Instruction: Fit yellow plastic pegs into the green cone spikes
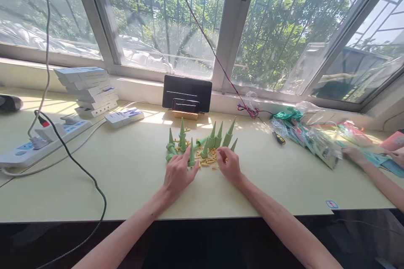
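My left hand (179,173) has its thumb and fingers around the base of a pointed green cone (192,154), which stands upright on the table. My right hand (229,164) is curled in a pinch beside a pile of small tan pegs (206,161); whatever its fingertips hold is too small to make out. Several more green cones stand behind the hands, among them a tall one (229,133) to the right and one with tan pegs stuck in its sides (182,136). A green part (201,141) lies on its side between the cones.
Behind the cones a black tablet (187,88) leans on a stand. Stacked white boxes (91,90), a power strip (47,143) and cables occupy the left. On the right lie a screwdriver (279,138) and plastic-wrapped bags (311,138), where another person's hands (355,155) work.
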`<state>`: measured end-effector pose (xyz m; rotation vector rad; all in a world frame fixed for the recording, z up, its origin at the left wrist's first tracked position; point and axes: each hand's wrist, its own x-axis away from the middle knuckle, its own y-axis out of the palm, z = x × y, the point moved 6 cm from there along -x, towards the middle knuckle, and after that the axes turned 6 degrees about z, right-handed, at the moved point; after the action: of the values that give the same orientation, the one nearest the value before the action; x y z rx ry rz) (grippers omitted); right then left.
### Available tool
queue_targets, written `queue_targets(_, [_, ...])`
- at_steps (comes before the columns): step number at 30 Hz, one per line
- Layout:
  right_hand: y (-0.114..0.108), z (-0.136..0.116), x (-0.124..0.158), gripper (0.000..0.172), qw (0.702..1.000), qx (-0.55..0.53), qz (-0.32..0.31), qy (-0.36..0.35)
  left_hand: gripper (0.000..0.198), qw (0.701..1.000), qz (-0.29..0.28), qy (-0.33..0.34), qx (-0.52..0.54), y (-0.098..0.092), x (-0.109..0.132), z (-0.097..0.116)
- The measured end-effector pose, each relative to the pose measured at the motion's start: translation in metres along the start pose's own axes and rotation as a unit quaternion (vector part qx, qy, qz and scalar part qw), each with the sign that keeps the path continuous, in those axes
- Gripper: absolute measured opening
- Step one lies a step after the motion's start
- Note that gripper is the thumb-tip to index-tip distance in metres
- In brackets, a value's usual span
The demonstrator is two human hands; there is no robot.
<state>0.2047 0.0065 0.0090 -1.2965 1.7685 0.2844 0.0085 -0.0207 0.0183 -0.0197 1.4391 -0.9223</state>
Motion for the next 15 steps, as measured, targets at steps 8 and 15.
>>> queue_targets(8, [0.003,0.001,-0.003,0.009,0.999,0.017,-0.045,0.008,0.042,0.997,-0.075,-0.027,-0.001,0.012,0.006,-0.005])
queue_targets(15, [0.006,0.004,-0.003,0.011,0.995,0.014,-0.09,0.036,0.036,0.996,-0.092,-0.018,0.001,0.015,0.006,-0.003])
